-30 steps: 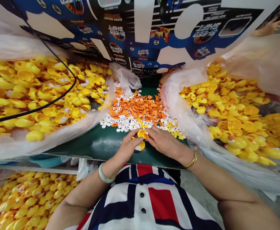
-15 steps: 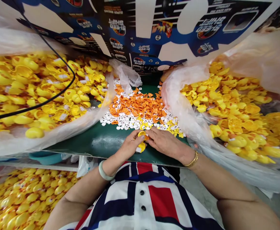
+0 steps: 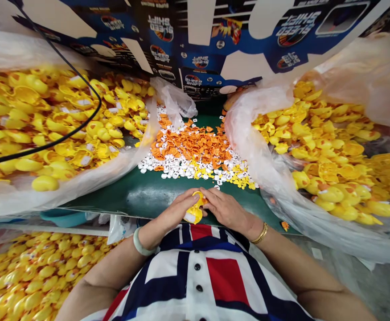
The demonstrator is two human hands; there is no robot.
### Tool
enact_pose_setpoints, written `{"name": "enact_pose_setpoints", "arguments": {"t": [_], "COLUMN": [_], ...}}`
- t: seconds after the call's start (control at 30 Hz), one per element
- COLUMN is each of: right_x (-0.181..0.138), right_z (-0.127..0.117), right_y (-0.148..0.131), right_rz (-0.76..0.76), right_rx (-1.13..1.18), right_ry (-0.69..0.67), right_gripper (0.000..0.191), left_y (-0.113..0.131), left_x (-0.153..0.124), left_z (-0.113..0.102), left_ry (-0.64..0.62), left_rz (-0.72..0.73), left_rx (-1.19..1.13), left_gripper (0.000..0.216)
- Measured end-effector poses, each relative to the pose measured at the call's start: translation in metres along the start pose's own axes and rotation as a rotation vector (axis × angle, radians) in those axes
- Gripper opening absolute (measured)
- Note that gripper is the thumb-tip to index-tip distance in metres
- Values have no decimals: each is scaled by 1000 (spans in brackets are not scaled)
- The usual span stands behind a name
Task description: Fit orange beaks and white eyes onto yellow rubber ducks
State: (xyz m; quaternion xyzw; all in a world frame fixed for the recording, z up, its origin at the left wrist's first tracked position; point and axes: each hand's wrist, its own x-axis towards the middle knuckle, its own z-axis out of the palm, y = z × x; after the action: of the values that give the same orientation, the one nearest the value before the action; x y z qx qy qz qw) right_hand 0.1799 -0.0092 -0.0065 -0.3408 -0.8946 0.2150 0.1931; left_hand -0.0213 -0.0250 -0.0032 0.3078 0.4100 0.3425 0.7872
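Close to my body, over the table's near edge, my left hand (image 3: 178, 208) is closed around a yellow plastic toy-duck half shell (image 3: 195, 214). Its hollow side faces up, and a white patch shows at its lower end. My right hand (image 3: 226, 210) is closed at the shell's right side, fingertips pressed to it where a bit of orange shows. Whether a separate small part sits in those fingertips is hidden. Just beyond both hands lie heaps of small orange beak-like pieces (image 3: 195, 145), white pieces with dark dots (image 3: 173, 169) and tiny yellow pieces (image 3: 243, 178).
Plastic-lined piles of yellow duck shells stand on the left (image 3: 30, 120) and right (image 3: 335, 165). A black cable (image 3: 91, 118) hangs across the left pile. Below left is a bin of duck bodies (image 3: 41, 272) near a teal basin (image 3: 64, 217). A printed cardboard panel (image 3: 201, 44) rises behind.
Both hands have come slightly nearer my body with the duck shell, which is now turned to show more of its inside. An orange piece near the right table edge has come into view.
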Motion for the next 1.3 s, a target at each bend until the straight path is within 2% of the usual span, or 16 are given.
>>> {"name": "enact_pose_setpoints", "arguments": {"t": [0.07,0.13,0.23,0.3,0.4,0.53,0.7,0.83,0.97,1.1,1.3], "right_x": [-7,-9,3,18,43,64,68,61,50,44,35], "right_z": [5,6,2,-3,-9,-6,2,-1,-5,-6,-1], "right_y": [-6,-7,2,12,24,25,24,20,5,-5,1], "right_rz": [-8,-5,65,133,195,235,238,173,-4,-182,-269], "right_rx": [70,154,201,118,-103,-294,-310,-201,-145,-301,-421], "right_ry": [45,71,116,131,28,-130,-117,32,179,134,94], "right_gripper": [49,49,39,28,21,20,22,19,20,25,26], "left_y": [0,2,9,16,27,36,40,42,41,38,36], "left_x": [-6,-9,-6,-1,7,12,21,27,33,37,42], "left_z": [-1,-3,-8,-13,-19,-21,-21,-20,-11,-2,4], "left_ry": [-78,-104,-25,52,117,119,169,283,352,381,394], "left_rz": [-55,-78,-14,78,188,233,228,242,290,318,305], "left_rx": [-39,-90,-180,-209,-219,-220,-251,-280,-334,-377,-361], "left_gripper": [49,51,52,57,60,50,46,50,42,33,32]}}
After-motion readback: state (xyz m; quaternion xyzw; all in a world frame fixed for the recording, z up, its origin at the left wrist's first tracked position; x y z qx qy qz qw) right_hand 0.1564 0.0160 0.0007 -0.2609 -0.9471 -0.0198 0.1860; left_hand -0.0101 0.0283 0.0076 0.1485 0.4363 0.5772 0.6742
